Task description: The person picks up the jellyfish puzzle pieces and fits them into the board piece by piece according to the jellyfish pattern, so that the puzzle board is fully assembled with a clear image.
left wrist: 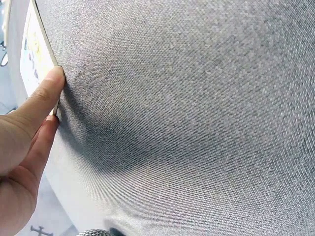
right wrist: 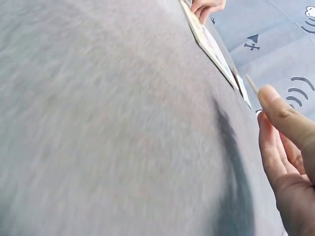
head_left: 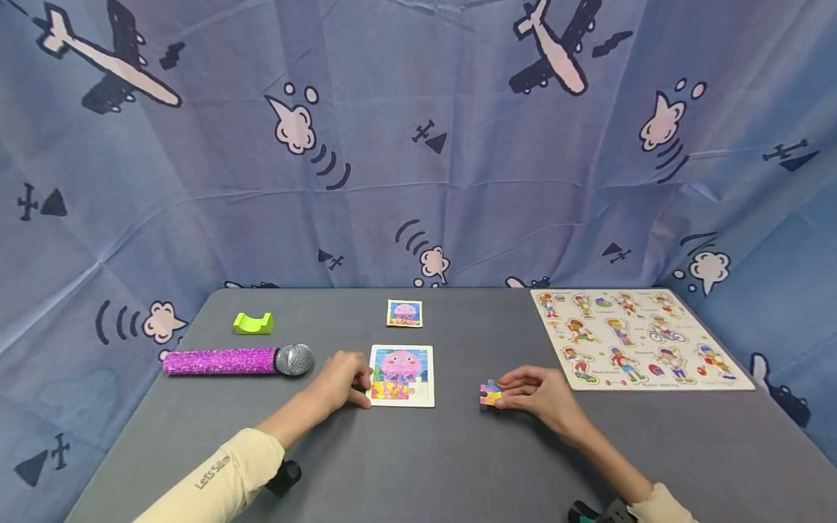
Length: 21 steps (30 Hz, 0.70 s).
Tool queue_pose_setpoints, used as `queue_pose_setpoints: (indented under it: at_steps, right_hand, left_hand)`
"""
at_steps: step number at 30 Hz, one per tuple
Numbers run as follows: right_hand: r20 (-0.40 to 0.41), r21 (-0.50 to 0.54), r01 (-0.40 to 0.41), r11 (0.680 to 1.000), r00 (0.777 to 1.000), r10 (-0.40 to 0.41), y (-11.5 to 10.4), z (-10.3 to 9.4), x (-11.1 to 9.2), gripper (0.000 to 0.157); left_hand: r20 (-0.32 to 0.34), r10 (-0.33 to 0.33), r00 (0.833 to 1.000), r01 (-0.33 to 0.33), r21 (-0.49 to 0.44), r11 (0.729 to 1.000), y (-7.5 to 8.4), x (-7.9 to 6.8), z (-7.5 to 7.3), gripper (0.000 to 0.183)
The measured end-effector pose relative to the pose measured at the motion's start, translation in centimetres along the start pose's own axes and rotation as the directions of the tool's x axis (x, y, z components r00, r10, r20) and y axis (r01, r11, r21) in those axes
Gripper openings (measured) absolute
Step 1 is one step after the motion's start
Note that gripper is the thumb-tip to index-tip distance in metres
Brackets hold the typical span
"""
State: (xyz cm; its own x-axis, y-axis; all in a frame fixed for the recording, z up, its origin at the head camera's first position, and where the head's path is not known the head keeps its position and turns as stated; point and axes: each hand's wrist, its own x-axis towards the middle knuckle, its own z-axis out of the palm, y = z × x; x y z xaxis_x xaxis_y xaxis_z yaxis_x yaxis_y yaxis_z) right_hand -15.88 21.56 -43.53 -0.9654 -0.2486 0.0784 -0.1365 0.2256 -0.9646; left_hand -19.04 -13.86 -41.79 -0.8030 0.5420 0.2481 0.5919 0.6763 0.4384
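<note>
In the head view, a square jigsaw board (head_left: 428,399) with a pink jellyfish picture lies on the table, a pale bare patch at its lower right. My left hand (head_left: 340,379) is at the board's left side. Thumb and a finger (left wrist: 42,93) press against its edge in the left wrist view. To the right of the board, my right hand (head_left: 541,396) pinches a jigsaw piece (head_left: 489,394) in pink, yellow and blue between thumb and fingers. The piece (right wrist: 252,84) appears edge-on above the table in the right wrist view. Behind the board lies a small jellyfish picture card (head_left: 405,314).
At the left lie a sparkly purple microphone (head_left: 222,361) and a bright green cradle-shaped block (head_left: 253,324). A large board with sports figures (head_left: 628,370) covers the back right of the grey table (head_left: 451,465). A blue curtain (head_left: 392,87) with planes hangs behind.
</note>
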Motion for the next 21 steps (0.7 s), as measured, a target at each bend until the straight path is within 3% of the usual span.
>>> queue_pose_setpoints:
  at_steps: [12,21]
  right_hand:
    - [0.005,0.060,0.020,0.998,1.000,-0.021,-0.1,3.1,2.4,0.034]
    - [0.052,0.095,0.013,0.995,0.998,-0.018,0.2,5.6,4.2,0.032]
  left_hand:
    - [0.010,-0.009,1.000,0.009,0.007,1.000,0.0,0.1,0.0,0.030]
    - [0.002,-0.014,1.000,0.014,0.003,1.000,0.0,0.1,0.1,0.031]
